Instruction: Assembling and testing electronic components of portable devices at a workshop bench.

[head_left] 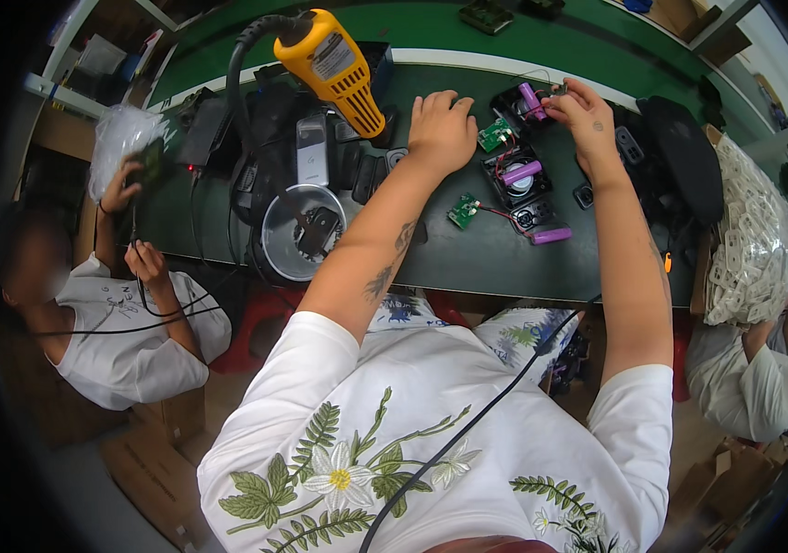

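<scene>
My left hand (443, 132) lies palm down near the far side of the dark green work surface, with its fingers apart and nothing seen in them. A green circuit board (494, 135) is just right of it. My right hand (586, 115) pinches something small, too small to make out, beside a purple battery cell (531, 101) in a black housing. Nearer to me, a second purple cell (522, 172) lies over a housing with a round speaker. Another green board (463, 211) is wired to a black housing (534, 216) and a third cell (551, 236).
A yellow hand tool (331, 69) with a thick black cable stands to the left. Beneath it are a clear round tub (274, 230) of dark parts and a phone-like device (313, 150). A bag of white plastic parts (752, 230) sits at right. Co-workers are on both sides.
</scene>
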`<state>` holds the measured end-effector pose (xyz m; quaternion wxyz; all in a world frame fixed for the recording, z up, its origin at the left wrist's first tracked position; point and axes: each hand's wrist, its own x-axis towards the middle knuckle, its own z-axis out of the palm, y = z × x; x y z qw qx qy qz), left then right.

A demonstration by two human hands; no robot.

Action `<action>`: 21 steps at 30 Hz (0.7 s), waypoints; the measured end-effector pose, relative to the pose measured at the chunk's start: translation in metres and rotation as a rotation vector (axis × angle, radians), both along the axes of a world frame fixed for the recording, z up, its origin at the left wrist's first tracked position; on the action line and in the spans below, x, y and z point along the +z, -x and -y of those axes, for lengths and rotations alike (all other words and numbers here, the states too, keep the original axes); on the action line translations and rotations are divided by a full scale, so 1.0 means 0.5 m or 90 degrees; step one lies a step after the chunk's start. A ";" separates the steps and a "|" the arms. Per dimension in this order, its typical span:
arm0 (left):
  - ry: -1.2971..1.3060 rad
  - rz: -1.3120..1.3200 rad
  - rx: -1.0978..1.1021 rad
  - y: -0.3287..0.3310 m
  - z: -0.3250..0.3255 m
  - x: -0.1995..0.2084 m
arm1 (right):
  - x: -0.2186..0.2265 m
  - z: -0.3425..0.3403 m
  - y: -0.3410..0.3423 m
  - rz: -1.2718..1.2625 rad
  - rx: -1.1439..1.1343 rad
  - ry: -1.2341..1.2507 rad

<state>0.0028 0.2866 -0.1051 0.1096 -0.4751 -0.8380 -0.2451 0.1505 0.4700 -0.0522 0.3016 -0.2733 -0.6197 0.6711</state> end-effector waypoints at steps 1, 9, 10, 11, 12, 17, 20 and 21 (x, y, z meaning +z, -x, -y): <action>-0.044 0.051 -0.049 -0.007 0.001 0.005 | -0.001 -0.007 -0.002 -0.010 -0.033 -0.012; -0.104 0.120 -0.182 -0.063 0.016 0.021 | 0.016 -0.015 -0.024 0.329 -0.033 -0.394; -0.103 0.121 -0.187 -0.067 0.022 0.026 | 0.014 -0.016 -0.029 0.332 -0.037 -0.391; -0.103 0.137 -0.189 -0.070 0.028 0.031 | 0.012 -0.020 -0.033 0.296 -0.023 -0.409; -0.103 0.153 -0.190 -0.075 0.036 0.037 | 0.010 -0.020 -0.039 0.261 -0.007 -0.426; -0.110 0.156 -0.211 -0.103 0.076 0.041 | 0.039 -0.021 -0.113 0.277 0.001 -0.477; -0.082 0.112 -0.229 -0.135 0.110 0.044 | 0.050 0.005 -0.171 0.281 -0.011 -0.566; -0.082 0.113 -0.226 -0.143 0.131 0.043 | 0.062 0.032 -0.187 0.282 -0.009 -0.565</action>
